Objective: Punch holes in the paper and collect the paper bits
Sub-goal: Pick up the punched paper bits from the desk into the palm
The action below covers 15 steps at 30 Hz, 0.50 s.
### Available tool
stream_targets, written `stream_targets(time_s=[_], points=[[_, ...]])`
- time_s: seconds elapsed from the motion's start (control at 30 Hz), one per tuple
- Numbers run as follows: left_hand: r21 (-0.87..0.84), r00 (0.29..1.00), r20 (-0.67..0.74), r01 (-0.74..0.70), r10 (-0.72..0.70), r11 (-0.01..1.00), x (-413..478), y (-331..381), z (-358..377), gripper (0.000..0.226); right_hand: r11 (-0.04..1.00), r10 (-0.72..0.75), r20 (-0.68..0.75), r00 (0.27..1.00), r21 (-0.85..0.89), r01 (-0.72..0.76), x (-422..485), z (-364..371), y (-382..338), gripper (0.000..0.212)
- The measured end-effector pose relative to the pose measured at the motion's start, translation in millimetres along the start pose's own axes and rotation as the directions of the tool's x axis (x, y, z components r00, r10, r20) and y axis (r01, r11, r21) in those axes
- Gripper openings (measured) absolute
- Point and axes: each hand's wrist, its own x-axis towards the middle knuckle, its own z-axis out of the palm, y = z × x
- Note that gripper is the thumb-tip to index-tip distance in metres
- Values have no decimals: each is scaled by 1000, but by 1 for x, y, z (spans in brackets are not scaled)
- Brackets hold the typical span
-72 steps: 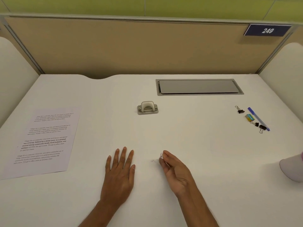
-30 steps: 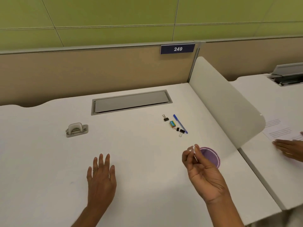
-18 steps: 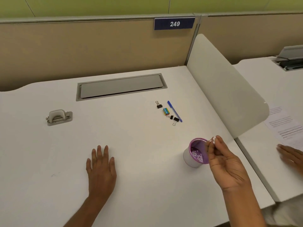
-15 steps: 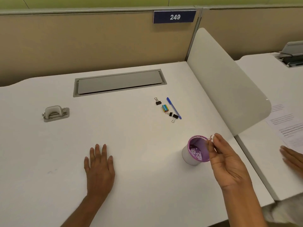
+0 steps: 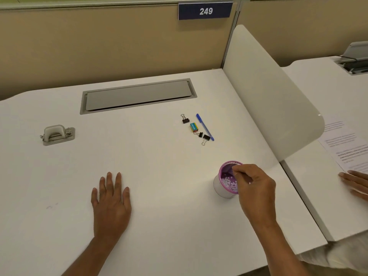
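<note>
A white cup with a purple mesh rim (image 5: 221, 188) stands at the right of the desk, and several white paper bits (image 5: 229, 181) lie inside it. My right hand (image 5: 255, 189) hovers palm down over the cup's mouth, thumb and fingertips pinched together on small paper bits just inside the rim. My left hand (image 5: 111, 202) lies flat on the desk with its fingers spread and nothing under it. The grey hole punch (image 5: 57, 134) sits alone at the far left. My own sheet of paper is out of view.
Three binder clips (image 5: 185, 119), an eraser (image 5: 194, 127) and a blue pen (image 5: 205, 127) lie behind the cup. A grey cable hatch (image 5: 137, 95) is set in the desk. A white divider (image 5: 268, 92) borders the right side; beyond it are a printed sheet (image 5: 342, 144) and another person's hand (image 5: 356, 182).
My right hand carried the pinched bits from the middle of the desk to the cup and turned palm down over its mouth. My view swung right. The left hand stayed flat.
</note>
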Motion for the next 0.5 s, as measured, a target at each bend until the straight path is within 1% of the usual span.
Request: stream_targets(time_s=[0.1, 0.2, 0.4, 0.5], points=[[9, 1000, -7, -2, 2, 1000, 0, 0, 0, 61, 996, -21, 29, 999, -87, 24, 1, 2, 5, 22], [10, 1000, -5, 4, -4, 1000, -1, 0, 1, 61, 990, -16, 43, 999, -136, 22, 1, 3, 10, 22], [16, 1000, -10, 6, -6, 1000, 0, 0, 1, 61, 984, -5, 28, 1000, -179, 10, 3, 5, 12, 26], [22, 1000, -18, 5, -4, 1000, 0, 0, 1, 61, 980, -61, 4, 998, -192, 60, 2, 7, 12, 22]])
